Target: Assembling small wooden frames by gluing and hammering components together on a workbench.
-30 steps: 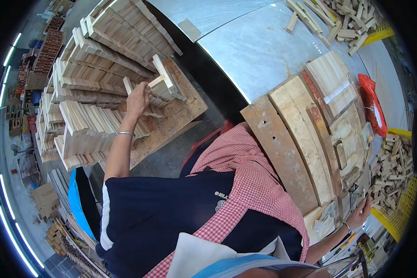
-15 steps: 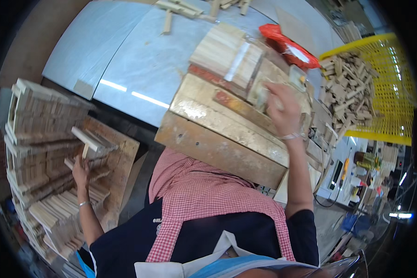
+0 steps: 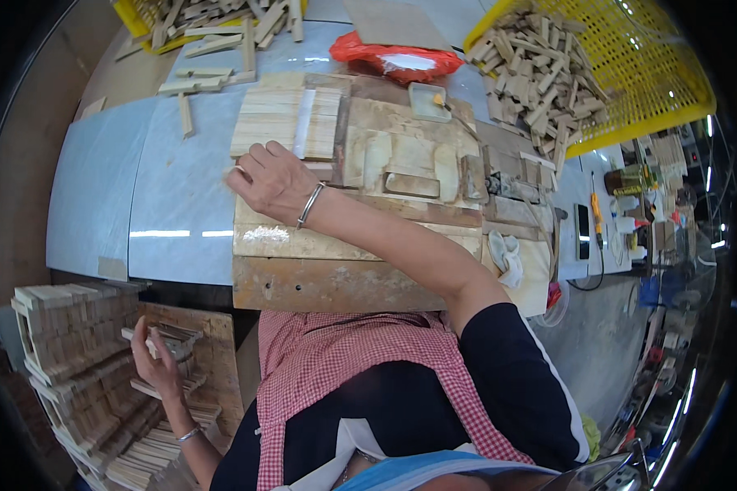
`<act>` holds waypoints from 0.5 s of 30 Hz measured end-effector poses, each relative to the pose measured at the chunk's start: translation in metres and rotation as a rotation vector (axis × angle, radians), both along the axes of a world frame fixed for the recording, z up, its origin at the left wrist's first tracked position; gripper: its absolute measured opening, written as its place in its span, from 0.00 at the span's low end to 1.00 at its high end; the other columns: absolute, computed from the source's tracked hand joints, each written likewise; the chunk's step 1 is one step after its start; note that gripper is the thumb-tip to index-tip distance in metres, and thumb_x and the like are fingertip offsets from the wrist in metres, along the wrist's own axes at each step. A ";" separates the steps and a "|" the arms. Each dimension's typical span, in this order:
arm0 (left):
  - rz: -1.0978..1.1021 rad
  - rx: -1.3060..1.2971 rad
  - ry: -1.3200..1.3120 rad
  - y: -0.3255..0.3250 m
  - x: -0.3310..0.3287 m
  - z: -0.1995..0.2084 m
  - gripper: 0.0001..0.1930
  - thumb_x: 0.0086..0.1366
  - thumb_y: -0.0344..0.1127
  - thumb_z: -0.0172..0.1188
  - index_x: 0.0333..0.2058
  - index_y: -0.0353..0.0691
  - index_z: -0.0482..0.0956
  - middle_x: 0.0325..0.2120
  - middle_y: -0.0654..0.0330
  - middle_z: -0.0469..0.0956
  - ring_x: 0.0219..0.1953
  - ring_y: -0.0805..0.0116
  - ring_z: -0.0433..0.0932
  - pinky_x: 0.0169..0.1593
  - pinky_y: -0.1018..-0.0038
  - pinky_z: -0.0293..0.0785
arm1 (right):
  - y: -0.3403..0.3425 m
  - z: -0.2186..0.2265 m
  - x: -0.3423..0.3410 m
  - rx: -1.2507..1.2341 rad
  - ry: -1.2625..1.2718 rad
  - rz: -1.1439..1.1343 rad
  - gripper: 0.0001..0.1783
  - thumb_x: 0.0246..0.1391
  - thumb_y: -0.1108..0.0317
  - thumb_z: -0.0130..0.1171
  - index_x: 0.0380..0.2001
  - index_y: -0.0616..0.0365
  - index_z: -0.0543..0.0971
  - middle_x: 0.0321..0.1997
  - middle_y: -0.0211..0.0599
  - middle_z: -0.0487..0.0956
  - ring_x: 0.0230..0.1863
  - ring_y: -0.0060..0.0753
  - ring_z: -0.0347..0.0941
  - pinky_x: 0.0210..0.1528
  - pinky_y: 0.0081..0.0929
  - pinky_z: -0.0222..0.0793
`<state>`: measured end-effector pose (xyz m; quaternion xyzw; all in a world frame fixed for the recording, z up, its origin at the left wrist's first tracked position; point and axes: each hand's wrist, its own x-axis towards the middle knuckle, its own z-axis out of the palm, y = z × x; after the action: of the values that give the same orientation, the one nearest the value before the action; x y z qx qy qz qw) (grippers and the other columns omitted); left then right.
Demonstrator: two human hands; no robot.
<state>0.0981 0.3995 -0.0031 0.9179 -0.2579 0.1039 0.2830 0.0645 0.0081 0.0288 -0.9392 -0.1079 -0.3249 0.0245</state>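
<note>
The right arm reaches up and across the body, bent at the elbow, the forearm bare below a dark short sleeve. The right hand lies knuckles up with its fingers curled loosely under; a thin metal bangle circles the wrist. The left arm stretches down and out to the person's left side, forearm bare, also with a bangle at the wrist. The left hand is raised with the palm turned away, its fingers and thumb closed around something pale and slim.

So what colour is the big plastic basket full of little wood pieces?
The mesh plastic basket is bright yellow, seen best in the head view, at the upper right.
</note>
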 end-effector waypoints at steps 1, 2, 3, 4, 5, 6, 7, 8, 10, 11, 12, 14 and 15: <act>-0.009 0.004 -0.004 -0.015 -0.003 0.008 0.14 0.69 0.30 0.51 0.51 0.32 0.72 0.46 0.52 0.76 0.48 0.64 0.75 0.51 0.71 0.71 | 0.000 0.010 -0.002 0.048 -0.010 0.005 0.10 0.48 0.71 0.52 0.36 0.57 0.75 0.26 0.34 0.70 0.32 0.35 0.69 0.32 0.30 0.66; -0.063 -0.020 0.019 -0.032 -0.006 0.015 0.14 0.68 0.29 0.51 0.51 0.33 0.72 0.45 0.51 0.76 0.47 0.61 0.76 0.49 0.69 0.71 | -0.008 0.022 -0.005 0.161 0.023 -0.066 0.13 0.49 0.72 0.53 0.41 0.56 0.75 0.27 0.35 0.72 0.31 0.35 0.70 0.31 0.31 0.68; -0.117 -0.043 0.042 -0.046 -0.009 0.021 0.14 0.67 0.27 0.52 0.50 0.33 0.73 0.44 0.50 0.76 0.45 0.57 0.76 0.47 0.68 0.72 | -0.021 0.034 -0.013 0.275 0.056 -0.136 0.17 0.50 0.73 0.53 0.46 0.56 0.75 0.29 0.36 0.73 0.30 0.35 0.71 0.30 0.31 0.70; -0.156 -0.005 0.033 -0.058 -0.009 0.022 0.14 0.65 0.25 0.52 0.50 0.33 0.73 0.43 0.49 0.76 0.44 0.56 0.76 0.47 0.68 0.72 | -0.041 0.041 -0.023 0.503 0.037 -0.200 0.20 0.50 0.73 0.55 0.49 0.54 0.74 0.29 0.36 0.75 0.30 0.33 0.72 0.31 0.30 0.71; -0.165 -0.006 0.035 -0.070 -0.009 0.022 0.14 0.65 0.25 0.52 0.50 0.33 0.73 0.43 0.49 0.76 0.44 0.56 0.76 0.47 0.68 0.72 | -0.066 0.047 -0.033 0.730 0.015 -0.260 0.23 0.50 0.72 0.56 0.53 0.53 0.72 0.30 0.36 0.76 0.30 0.30 0.74 0.32 0.29 0.73; -0.254 -0.011 0.023 -0.085 -0.008 0.025 0.14 0.64 0.24 0.53 0.49 0.32 0.73 0.43 0.49 0.76 0.44 0.55 0.76 0.46 0.68 0.72 | -0.101 0.044 -0.046 0.856 0.112 -0.321 0.25 0.49 0.71 0.58 0.53 0.53 0.73 0.33 0.42 0.78 0.30 0.30 0.76 0.33 0.29 0.74; -0.340 -0.016 0.012 -0.100 -0.008 0.027 0.14 0.63 0.24 0.53 0.49 0.32 0.73 0.42 0.49 0.76 0.44 0.54 0.76 0.46 0.67 0.72 | -0.135 0.033 -0.059 0.983 0.211 -0.378 0.26 0.47 0.69 0.59 0.53 0.53 0.73 0.36 0.48 0.79 0.30 0.30 0.78 0.35 0.29 0.75; -0.398 -0.030 0.003 -0.115 -0.007 0.027 0.15 0.62 0.23 0.55 0.49 0.32 0.73 0.41 0.48 0.76 0.43 0.53 0.77 0.45 0.67 0.72 | -0.164 0.012 -0.068 1.064 0.276 -0.439 0.26 0.46 0.70 0.61 0.53 0.53 0.73 0.34 0.46 0.80 0.27 0.28 0.77 0.32 0.27 0.76; -0.497 -0.082 -0.023 -0.142 -0.003 0.025 0.16 0.60 0.22 0.56 0.47 0.32 0.74 0.40 0.48 0.77 0.42 0.52 0.77 0.44 0.66 0.73 | -0.183 -0.008 -0.072 1.148 0.346 -0.497 0.27 0.45 0.71 0.63 0.52 0.53 0.74 0.31 0.43 0.80 0.24 0.25 0.77 0.29 0.25 0.77; -0.529 -0.097 -0.011 -0.157 -0.003 0.024 0.16 0.59 0.21 0.57 0.47 0.32 0.74 0.39 0.48 0.77 0.41 0.52 0.77 0.44 0.66 0.73 | -0.184 -0.011 -0.071 1.249 0.363 -0.508 0.25 0.45 0.72 0.64 0.51 0.55 0.75 0.30 0.40 0.80 0.25 0.24 0.77 0.28 0.24 0.77; -0.536 -0.098 -0.008 -0.173 -0.002 0.025 0.16 0.59 0.21 0.57 0.47 0.32 0.74 0.39 0.48 0.77 0.41 0.52 0.77 0.44 0.66 0.73 | -0.185 -0.014 -0.069 1.352 0.379 -0.518 0.24 0.45 0.73 0.65 0.49 0.56 0.76 0.28 0.37 0.80 0.25 0.22 0.77 0.28 0.22 0.78; -0.632 -0.163 0.037 -0.202 -0.003 0.031 0.16 0.57 0.21 0.58 0.46 0.32 0.75 0.39 0.48 0.77 0.41 0.52 0.78 0.44 0.65 0.74 | -0.185 -0.023 -0.058 1.410 0.373 -0.509 0.23 0.44 0.74 0.66 0.47 0.59 0.77 0.28 0.36 0.80 0.25 0.23 0.78 0.27 0.22 0.78; -0.636 -0.158 0.037 -0.216 -0.004 0.034 0.16 0.57 0.21 0.58 0.46 0.32 0.75 0.39 0.48 0.77 0.41 0.52 0.78 0.44 0.65 0.74 | -0.185 -0.027 -0.052 1.463 0.366 -0.492 0.22 0.43 0.76 0.66 0.45 0.61 0.78 0.28 0.35 0.80 0.25 0.23 0.78 0.26 0.22 0.78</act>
<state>0.0945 0.1834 0.0305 0.7683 -0.5175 0.0132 0.3765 0.0126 -0.1769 0.0020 -0.7202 0.3495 -0.1497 0.5804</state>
